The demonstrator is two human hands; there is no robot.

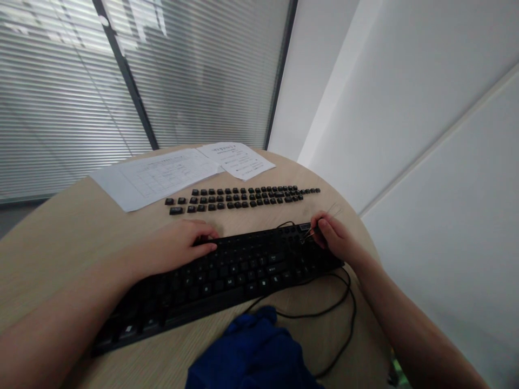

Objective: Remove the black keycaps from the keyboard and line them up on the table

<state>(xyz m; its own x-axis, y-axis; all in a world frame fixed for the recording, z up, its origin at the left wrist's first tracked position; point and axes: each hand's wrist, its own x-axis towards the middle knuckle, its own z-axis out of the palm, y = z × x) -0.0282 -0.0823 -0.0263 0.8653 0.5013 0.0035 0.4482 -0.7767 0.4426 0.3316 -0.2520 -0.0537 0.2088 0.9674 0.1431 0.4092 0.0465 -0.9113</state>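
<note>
A black keyboard (243, 270) lies slantwise across the round wooden table. My left hand (184, 246) rests on its upper left part, fingers apart and slightly bent, holding nothing. Over the keyboard's upper right end, my right hand (330, 235) is closed round a thin wire tool (308, 234), whose tip is down at the keys. Some keys are off at that end. Beyond the keyboard, loose black keycaps (244, 198) stand in rows.
Printed papers (162, 175) lie at the table's far side. A black cable (352, 319) loops on the right, near a blue cloth (253, 351) at the front edge. White walls (425, 108) rise on the right; window blinds (203, 70) hang behind.
</note>
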